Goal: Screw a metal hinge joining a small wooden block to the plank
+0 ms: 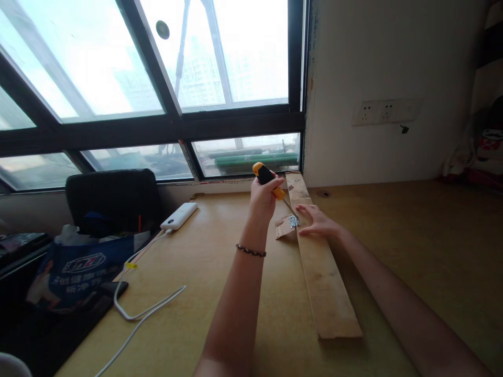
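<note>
My left hand [267,192] is wrapped round a screwdriver [266,176] with a yellow and black handle. Its shaft slants down to a small metal hinge [294,221] on the left edge of a long wooden plank [328,285]. Whether the tip sits in a screw is too small to tell. A short wooden piece [283,227] lies at the hinge's left side, tilted against the table. My right hand [317,222] lies across the plank just right of the hinge, thumb and fingers spread apart and touching the wood.
The plank lies on a yellowish wooden table [220,262], its far end near the window. A white power bank [179,215] with a white cable [131,317] is at the left edge. Beyond stand a black chair [112,193] and a blue bag [78,272]. Sockets [387,111] are on the wall.
</note>
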`<state>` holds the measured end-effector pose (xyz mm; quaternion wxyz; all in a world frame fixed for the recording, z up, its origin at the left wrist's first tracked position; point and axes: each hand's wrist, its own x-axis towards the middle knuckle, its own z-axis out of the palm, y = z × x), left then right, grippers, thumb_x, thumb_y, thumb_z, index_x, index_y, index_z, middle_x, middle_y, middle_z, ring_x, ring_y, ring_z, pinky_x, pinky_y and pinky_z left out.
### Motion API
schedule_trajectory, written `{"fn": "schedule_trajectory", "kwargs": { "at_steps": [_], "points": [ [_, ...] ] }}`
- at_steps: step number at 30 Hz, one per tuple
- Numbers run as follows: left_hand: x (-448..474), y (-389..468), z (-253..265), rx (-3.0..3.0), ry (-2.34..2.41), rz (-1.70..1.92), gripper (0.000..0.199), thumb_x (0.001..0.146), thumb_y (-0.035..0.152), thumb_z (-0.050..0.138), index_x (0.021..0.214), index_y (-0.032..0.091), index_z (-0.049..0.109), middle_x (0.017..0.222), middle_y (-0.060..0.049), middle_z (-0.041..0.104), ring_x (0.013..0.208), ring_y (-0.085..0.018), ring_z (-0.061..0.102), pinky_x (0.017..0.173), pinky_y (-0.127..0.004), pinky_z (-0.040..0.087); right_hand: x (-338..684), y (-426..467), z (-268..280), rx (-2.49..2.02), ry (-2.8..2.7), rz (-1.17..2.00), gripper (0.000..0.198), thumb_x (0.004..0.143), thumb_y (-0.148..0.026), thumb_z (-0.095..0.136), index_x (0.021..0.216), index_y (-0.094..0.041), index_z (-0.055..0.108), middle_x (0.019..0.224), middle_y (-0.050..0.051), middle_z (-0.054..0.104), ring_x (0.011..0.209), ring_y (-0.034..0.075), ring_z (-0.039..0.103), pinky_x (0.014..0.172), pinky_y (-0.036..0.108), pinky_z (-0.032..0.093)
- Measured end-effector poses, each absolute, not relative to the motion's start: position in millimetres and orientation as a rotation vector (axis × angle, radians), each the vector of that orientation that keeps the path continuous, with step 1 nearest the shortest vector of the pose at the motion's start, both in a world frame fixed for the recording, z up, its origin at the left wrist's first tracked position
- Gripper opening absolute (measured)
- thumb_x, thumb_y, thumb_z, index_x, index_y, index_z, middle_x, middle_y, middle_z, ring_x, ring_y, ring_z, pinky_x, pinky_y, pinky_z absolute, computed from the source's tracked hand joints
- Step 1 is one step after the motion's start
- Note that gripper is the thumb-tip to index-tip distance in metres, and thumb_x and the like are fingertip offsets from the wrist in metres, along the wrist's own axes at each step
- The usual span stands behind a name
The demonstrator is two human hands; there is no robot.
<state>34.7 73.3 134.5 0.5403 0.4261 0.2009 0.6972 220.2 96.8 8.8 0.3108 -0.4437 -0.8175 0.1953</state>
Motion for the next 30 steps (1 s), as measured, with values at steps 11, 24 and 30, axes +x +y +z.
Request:
{"fn": "schedule_trajectory", "kwargs": {
  "at_steps": [11, 24, 30],
  "points": [
    [47.9, 76.9, 124.8, 1.046, 0.544, 1.62, 0.026, 0.048, 0.012, 0.07, 0.062, 0.014, 0.048, 0.056, 0.006, 0.044, 0.048, -0.003, 0.043, 0.051, -0.02, 0.035, 222.3, 90.7, -0.5, -1.094, -2.009, 0.529, 0.075, 0.057, -0.045, 0.07, 0.124, -0.028, 0.04, 0.122, 0.004, 0.046, 0.116, 0.021, 0.037, 0.102, 0.037, 0.027],
    [54.5, 76.5, 120.9, 1.105, 0.556, 1.582, 0.025, 0.047, 0.011, 0.069, 0.061, 0.015, 0.049, 0.056, 0.005, 0.046, 0.048, -0.004, 0.043, 0.049, -0.02, 0.032, 224.0, 93.4, -3.1, -1.088, -2.006, 0.543, 0.073, 0.057, -0.044, 0.069, 0.123, -0.028, 0.042, 0.124, 0.004, 0.045, 0.117, 0.022, 0.038, 0.102, 0.038, 0.026],
    [53.5, 76.9, 118.1, 1.17, 0.58, 1.529, 0.025, 0.049, 0.014, 0.069, 0.064, 0.015, 0.049, 0.057, 0.005, 0.046, 0.05, -0.005, 0.043, 0.052, -0.02, 0.034, 224.2, 93.6, -3.1, -1.09, -2.001, 0.548, 0.071, 0.058, -0.044, 0.069, 0.122, -0.028, 0.043, 0.124, 0.004, 0.044, 0.117, 0.021, 0.038, 0.102, 0.038, 0.026]
  ]
}}
